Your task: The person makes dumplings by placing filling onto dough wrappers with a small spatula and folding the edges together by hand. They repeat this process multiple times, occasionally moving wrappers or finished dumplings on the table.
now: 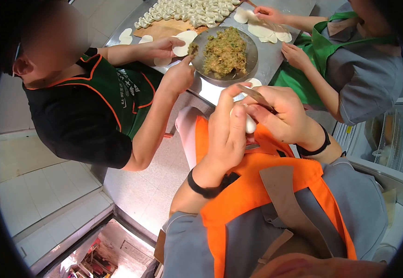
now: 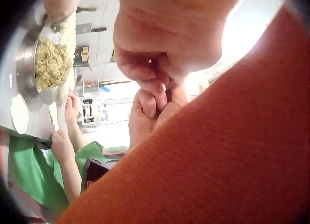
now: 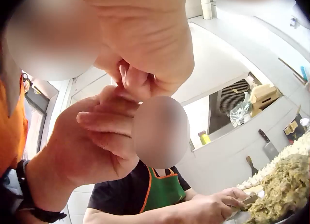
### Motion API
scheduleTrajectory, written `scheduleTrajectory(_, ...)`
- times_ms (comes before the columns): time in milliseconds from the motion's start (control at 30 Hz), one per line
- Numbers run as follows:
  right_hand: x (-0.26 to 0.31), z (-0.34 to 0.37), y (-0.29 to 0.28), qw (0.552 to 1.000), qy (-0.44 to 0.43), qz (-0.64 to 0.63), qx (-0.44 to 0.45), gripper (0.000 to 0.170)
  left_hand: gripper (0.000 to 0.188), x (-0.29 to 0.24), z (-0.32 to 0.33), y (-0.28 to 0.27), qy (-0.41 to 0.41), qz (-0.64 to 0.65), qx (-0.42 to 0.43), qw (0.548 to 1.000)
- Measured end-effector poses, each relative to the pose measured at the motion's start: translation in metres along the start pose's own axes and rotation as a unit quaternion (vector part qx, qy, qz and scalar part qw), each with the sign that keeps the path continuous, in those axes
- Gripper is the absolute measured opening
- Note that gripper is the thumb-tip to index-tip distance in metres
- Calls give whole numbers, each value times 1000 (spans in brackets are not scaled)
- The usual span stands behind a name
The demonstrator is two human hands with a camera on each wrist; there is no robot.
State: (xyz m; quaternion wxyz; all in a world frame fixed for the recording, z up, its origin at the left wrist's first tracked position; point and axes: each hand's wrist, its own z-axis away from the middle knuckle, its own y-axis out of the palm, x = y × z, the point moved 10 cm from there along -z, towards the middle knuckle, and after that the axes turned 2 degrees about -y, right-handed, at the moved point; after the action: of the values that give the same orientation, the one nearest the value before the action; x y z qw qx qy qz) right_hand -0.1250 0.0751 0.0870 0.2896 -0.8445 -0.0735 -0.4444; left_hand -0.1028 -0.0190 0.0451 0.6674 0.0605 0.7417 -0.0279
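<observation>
In the head view, both hands meet in front of the orange apron. My left hand (image 1: 223, 132) curls round a small white dumpling (image 1: 251, 125), whose smooth end shows between the hands. Pressed against it from the other side, my right hand (image 1: 282, 111) also holds a flat filling stick (image 1: 258, 96) that slants across its fingers. Both wrist views show the fingers of the two hands pinched together, hiding most of the dough. Just beyond the hands stands a wide metal bowl (image 1: 251, 65) of greenish-brown filling (image 1: 224, 52).
Rows of finished dumplings (image 1: 187, 13) lie at the back of the metal table (image 1: 275, 55). Round wrappers (image 1: 264, 30) are spread to the right. A person in a dark green apron (image 1: 113, 97) works at left, another in bright green (image 1: 319, 51) at right.
</observation>
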Motion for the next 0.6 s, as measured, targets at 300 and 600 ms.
scheduleTrajectory(300,-14,0,-20,995,-48,44,-79,12,34,4,-1,-20,64,-71,-134,986)
scheduleTrajectory(600,-57,-3,-2,992,95,-78,-29,13,15,-1,2,-24,217,-257,-149,930)
